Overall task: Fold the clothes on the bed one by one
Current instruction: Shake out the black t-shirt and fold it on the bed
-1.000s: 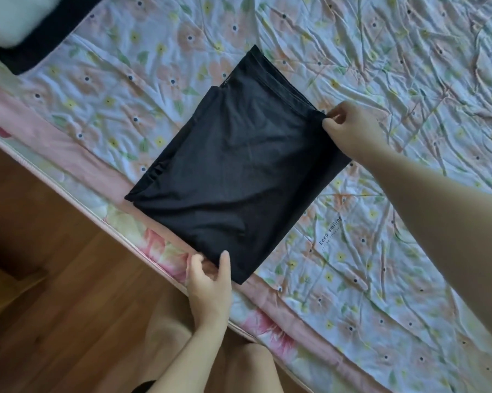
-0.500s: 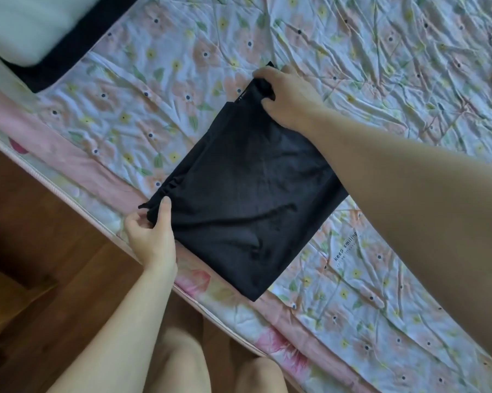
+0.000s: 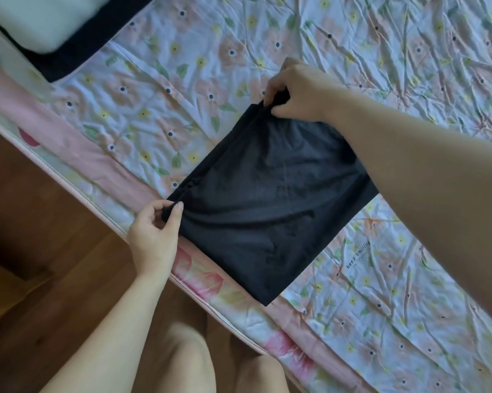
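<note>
My left hand [image 3: 154, 236] pinches the near corner of the folded black garment [image 3: 267, 205] at frame centre on the floral bed sheet [image 3: 381, 52]; my right hand [image 3: 298, 92] fingers grip its far corner.

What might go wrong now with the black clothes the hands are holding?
The black garment lies close to the bed edge, so a tug by the left hand might slide it toward the floor. Both hands only pinch corners; the right hand could lose its hold and the fold may fall open. Lifting it may also bunch the neat layers.
</note>
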